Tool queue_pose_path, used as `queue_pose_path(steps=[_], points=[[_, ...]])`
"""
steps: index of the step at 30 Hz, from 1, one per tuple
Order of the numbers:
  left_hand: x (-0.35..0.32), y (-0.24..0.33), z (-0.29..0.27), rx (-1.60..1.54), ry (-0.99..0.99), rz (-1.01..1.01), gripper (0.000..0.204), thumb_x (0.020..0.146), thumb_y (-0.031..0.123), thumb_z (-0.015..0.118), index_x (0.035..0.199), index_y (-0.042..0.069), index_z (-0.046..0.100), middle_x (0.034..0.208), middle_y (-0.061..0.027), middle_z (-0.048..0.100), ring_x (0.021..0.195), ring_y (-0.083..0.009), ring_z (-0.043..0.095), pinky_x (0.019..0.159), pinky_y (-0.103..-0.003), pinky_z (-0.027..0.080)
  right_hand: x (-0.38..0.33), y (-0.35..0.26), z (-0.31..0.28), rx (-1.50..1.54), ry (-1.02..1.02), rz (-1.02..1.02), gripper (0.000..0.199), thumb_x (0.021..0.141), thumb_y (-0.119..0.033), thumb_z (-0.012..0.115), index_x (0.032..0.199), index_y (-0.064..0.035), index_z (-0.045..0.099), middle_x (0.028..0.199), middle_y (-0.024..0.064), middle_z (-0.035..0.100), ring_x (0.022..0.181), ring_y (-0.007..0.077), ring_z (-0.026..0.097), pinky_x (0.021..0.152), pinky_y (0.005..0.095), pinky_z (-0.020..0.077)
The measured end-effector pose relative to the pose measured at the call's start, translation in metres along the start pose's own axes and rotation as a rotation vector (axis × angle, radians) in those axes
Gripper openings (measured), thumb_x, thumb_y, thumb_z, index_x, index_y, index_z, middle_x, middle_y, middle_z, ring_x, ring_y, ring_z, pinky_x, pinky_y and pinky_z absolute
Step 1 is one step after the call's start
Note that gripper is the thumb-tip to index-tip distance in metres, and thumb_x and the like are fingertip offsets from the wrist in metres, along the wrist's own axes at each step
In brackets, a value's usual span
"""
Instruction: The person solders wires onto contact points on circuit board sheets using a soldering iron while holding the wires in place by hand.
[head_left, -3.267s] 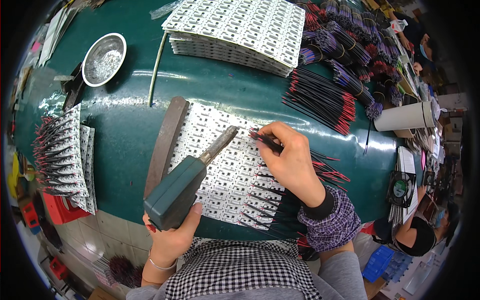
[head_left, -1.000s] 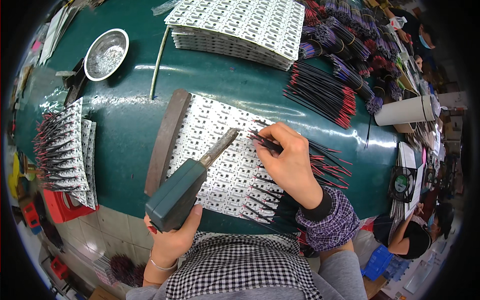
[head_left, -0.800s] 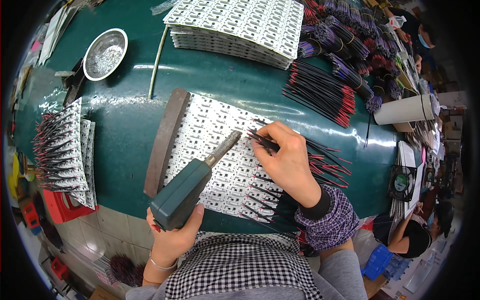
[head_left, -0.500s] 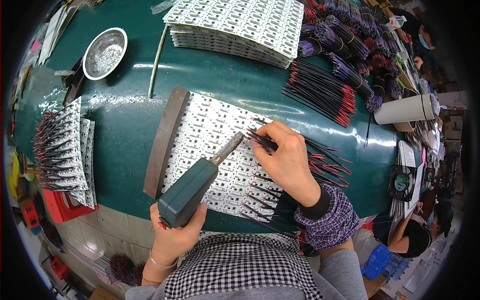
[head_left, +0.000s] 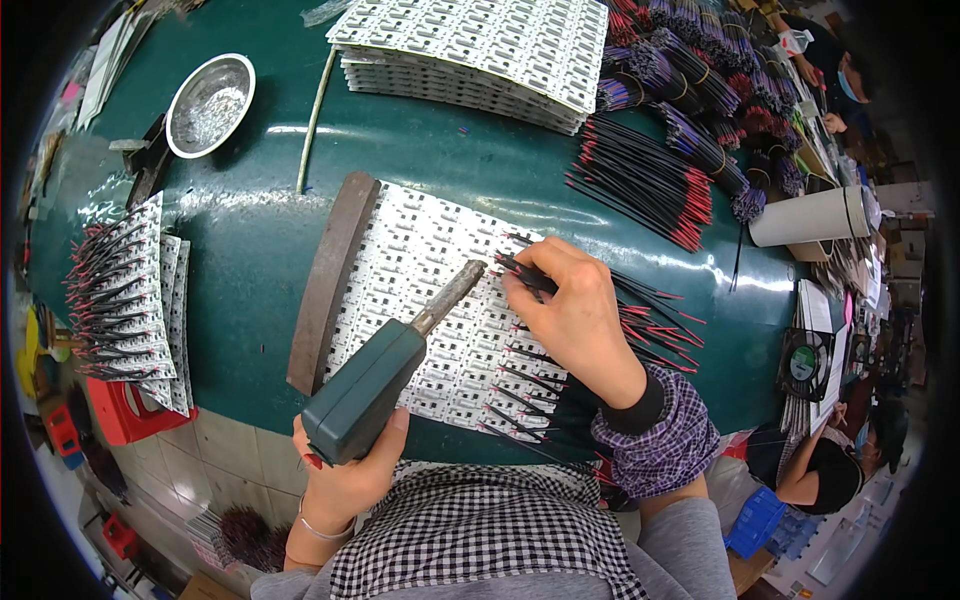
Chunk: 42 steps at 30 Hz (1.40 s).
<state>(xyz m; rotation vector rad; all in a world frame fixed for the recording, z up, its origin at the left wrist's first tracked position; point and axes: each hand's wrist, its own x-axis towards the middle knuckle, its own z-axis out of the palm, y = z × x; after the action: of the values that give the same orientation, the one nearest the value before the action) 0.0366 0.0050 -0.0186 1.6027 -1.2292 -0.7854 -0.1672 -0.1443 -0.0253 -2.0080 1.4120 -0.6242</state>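
Note:
My left hand (head_left: 355,475) is wrapped round the dark green body of a soldering gun (head_left: 365,390). Its metal tip points up and right over a white circuit board panel (head_left: 420,270), close to the fingers of my right hand (head_left: 572,300). Those fingers pinch a few black wires (head_left: 520,268) with red ends at the panel's right edge; the exact number is hidden. Along that edge, more black wires (head_left: 525,380) stick out below my right hand. A brown bar (head_left: 335,285) lies along the panel's left side.
At the back stands a stack of white panels (head_left: 470,50). Loose wires (head_left: 640,180) and tied wire bundles (head_left: 690,80) lie at right. A metal bowl (head_left: 210,107) and wired panels (head_left: 125,310) are at left. People work at the far right.
The soldering gun has shifted slightly left, and its tip now sits a little farther from the wire ends. My right hand has barely moved and keeps its pinch.

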Motion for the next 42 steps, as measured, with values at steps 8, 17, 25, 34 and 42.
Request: queue_pose_path(steps=[8,17,25,34,42], points=[[0.002,0.005,0.0,-0.136,-0.058,-0.114,0.011,0.076,-0.003,0.073,0.087,-0.005,0.07,0.074,-0.0033,0.068,0.059,-0.0075,0.059,0.053,-0.023,0.046,0.004,-0.001,-0.004,0.031,-0.042,0.022,0.011,0.08,-0.005,0.07,0.085,0.004,0.066,0.077,0.0148,0.06,0.067,0.0332,0.062,0.062,0.0415,0.0477],[-0.013,-0.002,-0.006,0.048,-0.024,-0.064,0.019,0.078,0.001,0.077,0.095,-0.002,0.071,0.084,-0.0073,0.071,0.069,-0.0125,0.065,0.061,-0.026,0.051,0.002,-0.004,-0.006,0.019,-0.064,0.017,0.012,0.08,-0.005,0.07,0.087,0.0041,0.067,0.079,0.0151,0.06,0.068,0.0333,0.062,0.063,0.0415,0.0478],[-0.016,-0.006,-0.013,-0.162,-0.027,-0.176,0.039,0.082,-0.008,0.07,0.12,-0.004,0.062,0.097,-0.0083,0.067,0.065,-0.0081,0.056,0.052,-0.022,0.043,-0.003,-0.005,-0.011,0.059,-0.073,-0.01,0.01,0.084,-0.003,0.066,0.091,0.004,0.065,0.087,0.0182,0.061,0.079,0.0386,0.061,0.069,0.0442,0.048],[-0.005,-0.008,-0.004,-0.141,-0.064,-0.07,0.041,0.081,-0.007,0.073,0.12,-0.004,0.064,0.104,-0.0092,0.071,0.068,-0.0064,0.059,0.056,-0.022,0.047,0.007,-0.006,-0.006,-0.084,0.035,-0.114,0.011,0.089,-0.007,0.066,0.095,0.0017,0.065,0.092,0.0163,0.057,0.08,0.0384,0.062,0.068,0.0463,0.0493],[0.01,0.001,0.008,-0.14,-0.116,-0.064,0.039,0.079,-0.006,0.074,0.117,-0.004,0.065,0.103,-0.0093,0.072,0.082,-0.011,0.066,0.071,-0.024,0.054,0.019,0.003,0.002,-0.106,-0.006,-0.006,0.013,0.082,-0.009,0.069,0.088,0.0032,0.068,0.086,0.0158,0.061,0.075,0.0371,0.064,0.068,0.0451,0.0504]])
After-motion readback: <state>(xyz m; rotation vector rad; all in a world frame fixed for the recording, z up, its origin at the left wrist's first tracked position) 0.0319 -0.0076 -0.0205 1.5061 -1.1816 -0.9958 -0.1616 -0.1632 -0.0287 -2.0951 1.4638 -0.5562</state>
